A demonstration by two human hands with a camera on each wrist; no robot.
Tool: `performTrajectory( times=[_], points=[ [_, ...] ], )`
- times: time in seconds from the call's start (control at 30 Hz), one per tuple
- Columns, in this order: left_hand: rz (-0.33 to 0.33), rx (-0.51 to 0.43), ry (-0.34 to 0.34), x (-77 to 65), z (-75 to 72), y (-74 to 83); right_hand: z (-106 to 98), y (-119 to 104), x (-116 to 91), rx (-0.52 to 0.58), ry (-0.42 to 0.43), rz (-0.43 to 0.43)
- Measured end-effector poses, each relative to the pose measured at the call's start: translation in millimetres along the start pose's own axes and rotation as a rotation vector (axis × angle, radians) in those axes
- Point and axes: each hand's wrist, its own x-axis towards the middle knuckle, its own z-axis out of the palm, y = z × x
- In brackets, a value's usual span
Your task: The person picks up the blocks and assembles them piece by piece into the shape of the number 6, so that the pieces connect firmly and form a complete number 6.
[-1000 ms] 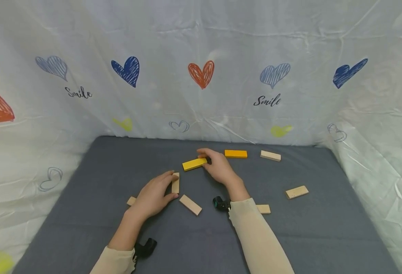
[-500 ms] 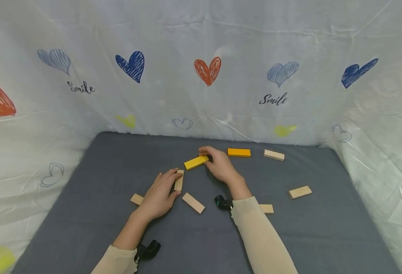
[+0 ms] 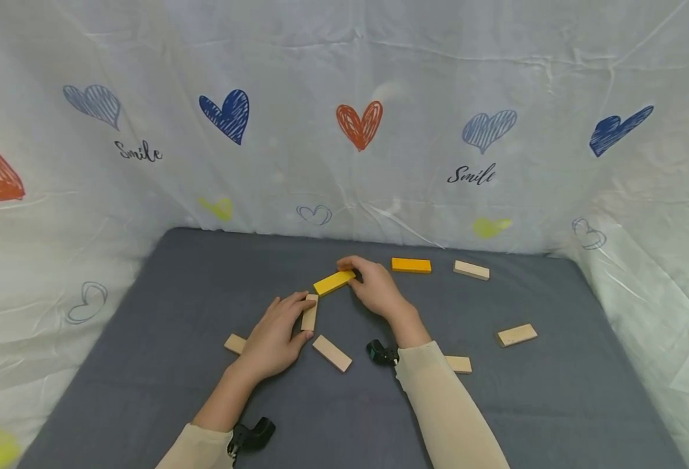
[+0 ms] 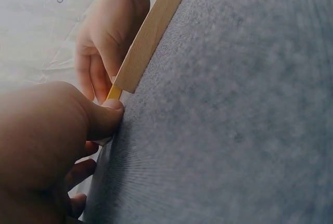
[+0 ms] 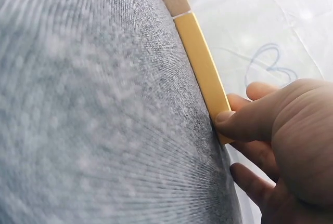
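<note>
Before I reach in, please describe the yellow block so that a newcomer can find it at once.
On the dark grey table, look toward the far edge, near the middle. There the right hand pinches the right end of the yellow block. Its yellow sets it apart from the orange block farther right and the plain wooden blocks.

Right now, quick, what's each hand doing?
Left hand: holding a plain wooden block.
Right hand: pinching the yellow block by one end.

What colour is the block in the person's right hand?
The block is yellow, clearest in the right wrist view.
</note>
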Motion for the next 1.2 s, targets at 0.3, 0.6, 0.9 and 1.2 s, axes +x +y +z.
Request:
performTrajectory(
  times=[0.3, 0.6, 0.9, 1.2],
  points=[
    [0.014, 0.035, -0.020, 1.0, -2.0, 2.9, -0.1, -1.8, -1.7, 0.008, -0.004, 0.000],
    [0.024, 0.064, -0.026, 2.5, -4.5, 3.8, 0.0, -2.1, -1.0, 0.017, -0.013, -0.011],
    [0.033, 0.073, -0.022, 3.0, -5.6, 2.1, -0.6, -0.1, -1.3, 0.035, -0.020, -0.020],
    [0.042, 0.074, -0.022, 4.3, -5.9, 1.3, -5.8, -2.7, -0.7, -0.001, -0.031, -0.021]
  ],
)
